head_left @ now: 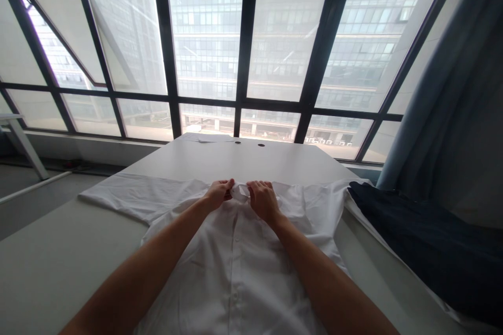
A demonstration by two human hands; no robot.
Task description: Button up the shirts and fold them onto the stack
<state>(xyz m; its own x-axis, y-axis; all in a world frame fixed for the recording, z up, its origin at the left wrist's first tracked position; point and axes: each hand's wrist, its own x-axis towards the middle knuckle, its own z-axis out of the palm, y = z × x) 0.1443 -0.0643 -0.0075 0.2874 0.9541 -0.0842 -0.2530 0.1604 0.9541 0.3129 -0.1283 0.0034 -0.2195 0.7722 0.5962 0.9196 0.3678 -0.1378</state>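
A white button-front fabric shirt (236,267) lay flat, front side up, on the pale, smooth-topped desk (251,161). It occupied the lower centre of the frame, with its button placket running up the middle toward the hands. One sleeve (129,194) extended flat toward the left of the frame, and the opposite shoulder reached toward the right. The shirt collar (240,191) sat at the far end of the garment, at the centre of the frame. The left hand (219,192) was positioned on the left side of the collar with the fingers curled in, so its grip was closed on the collar fabric. The right hand (262,200) was positioned on the right side of the collar, knuckles up, with its grip likewise closed on the collar fabric. The two hands were just beside each other, with a small raised fold of collar between them. Both forearms entered from the bottom edge of the frame and lay above the shirt body. A dark navy fabric garment (424,243) was spread at the right of the frame, its edge touching the right shoulder of the shirt. A blue-grey curtain (451,110) hung at the upper right. Two small dark round openings (261,144) were located in the desk surface near its far edge, and a flat white piece (204,138) lay just left of them. A large window with dark metal frames (245,42) filled the upper half of the frame.
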